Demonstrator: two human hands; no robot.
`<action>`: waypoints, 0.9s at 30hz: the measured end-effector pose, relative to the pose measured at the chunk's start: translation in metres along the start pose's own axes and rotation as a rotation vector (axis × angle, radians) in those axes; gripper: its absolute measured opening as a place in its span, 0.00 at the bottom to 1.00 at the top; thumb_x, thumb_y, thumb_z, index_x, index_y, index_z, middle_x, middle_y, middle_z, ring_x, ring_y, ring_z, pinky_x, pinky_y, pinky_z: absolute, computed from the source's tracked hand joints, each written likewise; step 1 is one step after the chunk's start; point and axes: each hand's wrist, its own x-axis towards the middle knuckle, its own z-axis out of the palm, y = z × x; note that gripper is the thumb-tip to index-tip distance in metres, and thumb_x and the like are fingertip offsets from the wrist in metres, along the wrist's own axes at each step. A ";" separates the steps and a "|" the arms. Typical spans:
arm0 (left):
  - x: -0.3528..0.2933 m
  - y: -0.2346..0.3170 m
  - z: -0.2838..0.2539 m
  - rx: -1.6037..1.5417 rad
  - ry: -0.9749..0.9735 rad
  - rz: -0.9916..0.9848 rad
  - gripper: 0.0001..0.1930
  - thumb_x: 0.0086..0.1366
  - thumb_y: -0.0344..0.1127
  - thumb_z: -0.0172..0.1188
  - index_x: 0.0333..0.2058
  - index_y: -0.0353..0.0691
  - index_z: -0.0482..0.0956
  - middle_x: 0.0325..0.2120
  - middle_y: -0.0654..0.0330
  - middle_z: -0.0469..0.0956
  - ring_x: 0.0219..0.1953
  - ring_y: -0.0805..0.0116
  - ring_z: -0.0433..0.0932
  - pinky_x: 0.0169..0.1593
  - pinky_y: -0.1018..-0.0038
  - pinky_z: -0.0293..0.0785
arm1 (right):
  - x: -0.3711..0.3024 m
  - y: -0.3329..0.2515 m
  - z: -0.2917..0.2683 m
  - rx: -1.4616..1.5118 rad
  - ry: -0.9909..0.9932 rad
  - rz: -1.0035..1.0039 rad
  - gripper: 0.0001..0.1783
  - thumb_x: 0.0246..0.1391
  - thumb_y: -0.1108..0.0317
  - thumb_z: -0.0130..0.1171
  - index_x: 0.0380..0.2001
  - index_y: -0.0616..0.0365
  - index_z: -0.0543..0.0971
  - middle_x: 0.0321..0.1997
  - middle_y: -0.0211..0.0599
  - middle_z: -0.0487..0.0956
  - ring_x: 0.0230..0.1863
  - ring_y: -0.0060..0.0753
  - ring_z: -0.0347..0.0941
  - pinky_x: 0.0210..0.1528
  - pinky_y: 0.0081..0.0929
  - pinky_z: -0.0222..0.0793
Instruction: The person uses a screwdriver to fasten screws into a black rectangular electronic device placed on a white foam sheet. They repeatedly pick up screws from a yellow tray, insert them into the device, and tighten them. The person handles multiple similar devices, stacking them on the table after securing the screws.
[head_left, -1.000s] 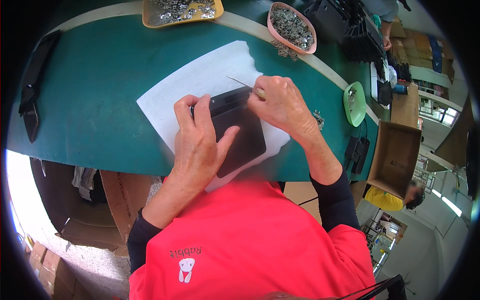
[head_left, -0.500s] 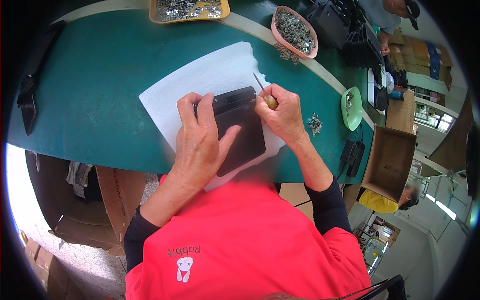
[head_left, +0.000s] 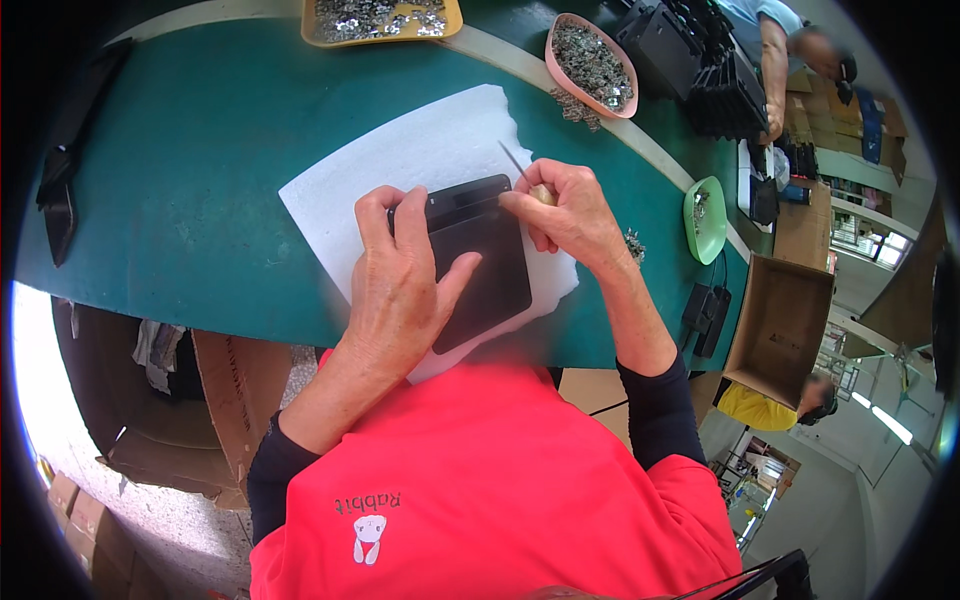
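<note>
I see the left hand (head_left: 395, 285) grasping the black case (head_left: 487, 285), at its three o'clock; right hand (head_left: 572, 215) clenches a pointed tool (head_left: 542, 194).

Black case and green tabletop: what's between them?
A white sheet lies between the black case and the green tabletop, as the head view shows.

Definitely some kinda workshop. Yellow tray (head_left: 340, 43) of small metal parts (head_left: 375, 18) at 11 o'clock, pink tray (head_left: 551, 62) at 1, open cardboard box (head_left: 775, 310) at 3.
</note>
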 end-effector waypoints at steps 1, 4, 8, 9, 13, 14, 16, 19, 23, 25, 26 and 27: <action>0.000 0.000 0.000 0.004 0.003 0.005 0.36 0.50 0.34 0.74 0.55 0.30 0.65 0.51 0.44 0.61 0.42 0.45 0.77 0.42 0.61 0.81 | -0.002 0.000 -0.001 0.081 -0.019 0.064 0.09 0.50 0.69 0.63 0.24 0.63 0.76 0.15 0.31 0.74 0.11 0.16 0.65 0.13 0.19 0.57; 0.000 0.000 0.001 0.024 0.012 0.018 0.36 0.50 0.35 0.74 0.55 0.31 0.65 0.50 0.44 0.61 0.42 0.45 0.77 0.42 0.61 0.80 | 0.007 -0.012 -0.007 0.091 -0.059 0.146 0.10 0.48 0.67 0.66 0.25 0.62 0.76 0.15 0.30 0.74 0.10 0.16 0.63 0.12 0.17 0.54; 0.004 0.000 -0.005 0.065 0.012 0.027 0.36 0.50 0.37 0.74 0.56 0.32 0.66 0.50 0.44 0.62 0.43 0.45 0.76 0.43 0.60 0.79 | 0.014 -0.021 -0.012 0.027 -0.104 0.140 0.12 0.47 0.65 0.68 0.25 0.62 0.77 0.16 0.32 0.75 0.11 0.15 0.62 0.12 0.16 0.52; 0.006 0.001 -0.006 0.074 0.007 0.030 0.37 0.50 0.37 0.74 0.56 0.33 0.66 0.50 0.44 0.62 0.44 0.44 0.75 0.44 0.60 0.78 | 0.011 -0.018 -0.013 0.055 -0.098 0.122 0.12 0.48 0.64 0.67 0.27 0.62 0.78 0.14 0.29 0.73 0.11 0.14 0.62 0.13 0.16 0.53; 0.010 0.008 -0.019 0.241 -0.019 -0.053 0.35 0.50 0.40 0.74 0.54 0.34 0.70 0.52 0.46 0.63 0.49 0.47 0.73 0.49 0.60 0.74 | -0.001 0.002 -0.013 0.112 0.001 0.027 0.11 0.56 0.66 0.58 0.35 0.65 0.78 0.16 0.28 0.71 0.13 0.15 0.64 0.15 0.17 0.57; 0.010 0.003 -0.022 0.396 0.004 -0.010 0.34 0.50 0.40 0.74 0.54 0.35 0.71 0.53 0.46 0.63 0.51 0.47 0.72 0.51 0.59 0.72 | -0.006 0.005 -0.015 0.122 -0.003 0.026 0.12 0.58 0.67 0.55 0.38 0.66 0.78 0.17 0.28 0.70 0.14 0.16 0.64 0.16 0.18 0.59; 0.012 0.002 -0.023 0.565 0.039 0.134 0.33 0.50 0.42 0.73 0.53 0.35 0.72 0.56 0.46 0.63 0.54 0.47 0.70 0.56 0.58 0.67 | -0.018 0.014 -0.015 0.045 -0.009 -0.086 0.13 0.60 0.69 0.50 0.43 0.65 0.77 0.18 0.29 0.71 0.15 0.17 0.65 0.17 0.20 0.62; 0.018 0.013 -0.016 0.551 0.039 0.369 0.32 0.52 0.41 0.71 0.54 0.34 0.73 0.59 0.45 0.64 0.59 0.47 0.66 0.64 0.55 0.56 | -0.032 0.023 -0.001 -0.191 0.046 -0.301 0.17 0.60 0.74 0.47 0.51 0.59 0.76 0.21 0.37 0.73 0.19 0.28 0.71 0.23 0.26 0.68; 0.026 0.002 0.015 0.522 0.008 0.383 0.30 0.55 0.40 0.69 0.54 0.32 0.72 0.55 0.49 0.70 0.59 0.49 0.67 0.63 0.55 0.58 | -0.040 0.025 0.021 -0.396 0.217 -0.491 0.22 0.56 0.79 0.49 0.55 0.55 0.75 0.25 0.45 0.77 0.25 0.46 0.76 0.32 0.34 0.73; 0.026 0.000 0.015 0.510 0.013 0.396 0.30 0.55 0.40 0.69 0.54 0.32 0.72 0.54 0.49 0.70 0.57 0.49 0.67 0.61 0.56 0.59 | -0.043 0.021 0.026 -0.416 0.218 -0.474 0.25 0.55 0.80 0.50 0.57 0.54 0.74 0.28 0.47 0.78 0.29 0.52 0.76 0.35 0.37 0.73; 0.026 -0.001 0.015 0.502 0.014 0.402 0.30 0.54 0.40 0.69 0.54 0.32 0.72 0.54 0.49 0.70 0.57 0.50 0.68 0.60 0.56 0.60 | -0.043 0.022 0.027 -0.447 0.218 -0.479 0.26 0.54 0.80 0.50 0.57 0.55 0.73 0.28 0.46 0.77 0.28 0.51 0.76 0.33 0.36 0.73; 0.026 -0.001 0.016 0.499 0.013 0.404 0.31 0.54 0.40 0.69 0.54 0.32 0.72 0.54 0.50 0.70 0.56 0.50 0.68 0.60 0.56 0.60 | -0.043 0.024 0.028 -0.477 0.217 -0.484 0.27 0.53 0.80 0.51 0.58 0.55 0.73 0.27 0.45 0.77 0.27 0.50 0.76 0.32 0.36 0.73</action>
